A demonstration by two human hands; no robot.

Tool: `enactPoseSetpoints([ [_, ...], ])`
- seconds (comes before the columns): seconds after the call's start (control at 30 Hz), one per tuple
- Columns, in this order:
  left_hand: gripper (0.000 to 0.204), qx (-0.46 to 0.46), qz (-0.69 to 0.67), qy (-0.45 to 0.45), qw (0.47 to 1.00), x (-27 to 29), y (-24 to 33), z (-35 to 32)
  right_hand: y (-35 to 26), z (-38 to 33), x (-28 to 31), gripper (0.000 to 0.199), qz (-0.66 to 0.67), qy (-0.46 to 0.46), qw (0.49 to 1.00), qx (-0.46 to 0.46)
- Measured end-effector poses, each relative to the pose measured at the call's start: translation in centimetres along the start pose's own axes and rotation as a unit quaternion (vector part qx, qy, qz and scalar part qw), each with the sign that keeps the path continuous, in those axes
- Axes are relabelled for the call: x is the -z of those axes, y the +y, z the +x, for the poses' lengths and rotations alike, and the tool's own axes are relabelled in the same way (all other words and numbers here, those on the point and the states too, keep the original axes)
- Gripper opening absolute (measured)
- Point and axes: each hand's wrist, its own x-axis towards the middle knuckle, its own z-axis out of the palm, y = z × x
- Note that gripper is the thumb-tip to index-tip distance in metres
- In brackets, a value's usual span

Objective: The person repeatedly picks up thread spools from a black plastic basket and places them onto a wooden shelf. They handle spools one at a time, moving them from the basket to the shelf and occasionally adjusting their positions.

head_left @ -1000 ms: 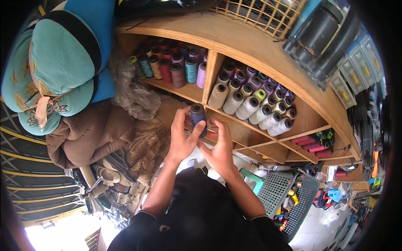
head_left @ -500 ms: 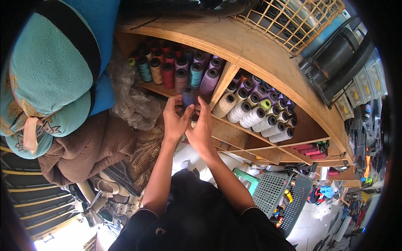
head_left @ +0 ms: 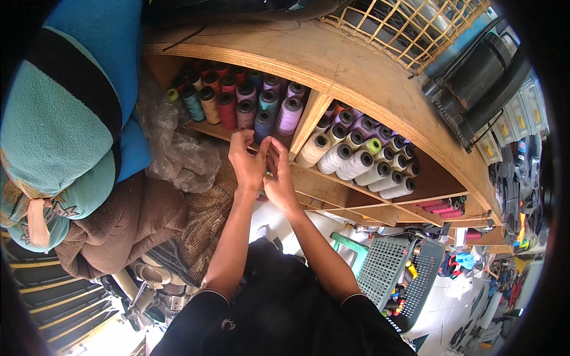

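A blue-violet thread spool [head_left: 264,122] stands upright at the front of the left shelf compartment, between a mauve spool [head_left: 245,114] and a lilac spool [head_left: 290,115]. My left hand [head_left: 248,165] is closed, its thumb and bent fingers at the lower left of the blue-violet spool. From the right side, the fingertips of my right hand [head_left: 279,178] meet the same lower end. The two hands touch each other below the spool, and their fingers partly hide its base. Behind it stands a teal spool [head_left: 268,101].
A wooden divider [head_left: 312,121] parts this compartment from one with white and purple spools [head_left: 337,159]. Crumpled clear plastic [head_left: 178,151] hangs at the left, beside a teal fleece bundle [head_left: 53,113] and brown cloth [head_left: 124,219]. A grey-green plastic basket [head_left: 380,267] stands at lower right.
The blue-violet spool has moved inward, from between my hands in front of the shelf into the front row. My hands have followed slightly. The whole view has shifted a little.
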Motion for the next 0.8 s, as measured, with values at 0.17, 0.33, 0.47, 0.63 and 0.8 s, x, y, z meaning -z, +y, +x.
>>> enactPoseSetpoints([
  [0.17,0.033,-0.044,0.085,-0.008,0.995,0.7,-0.1,-0.6,0.2,0.1,0.4,0.081,0.097,-0.003,0.994,-0.045],
  [0.33,0.030,-0.010,0.078,0.006,0.997,0.4,-1.3,-1.0,0.1,0.6,0.5,0.084,0.019,-0.034,0.996,-0.079],
  [0.47,0.031,-0.007,0.088,0.014,0.996,-0.2,-1.8,-1.0,0.0,0.0,0.2,0.078,-0.182,-0.006,0.983,-0.017],
  [0.63,0.033,-0.060,0.085,0.031,0.994,-0.1,-2.0,-0.8,-4.1,-5.8,2.2,0.070,-0.285,-0.034,0.957,0.036],
  [0.8,0.029,-0.018,0.074,0.085,0.993,-0.7,0.1,-3.7,-4.7,-14.5,9.8,0.043,-0.248,0.080,0.962,-0.080],
])
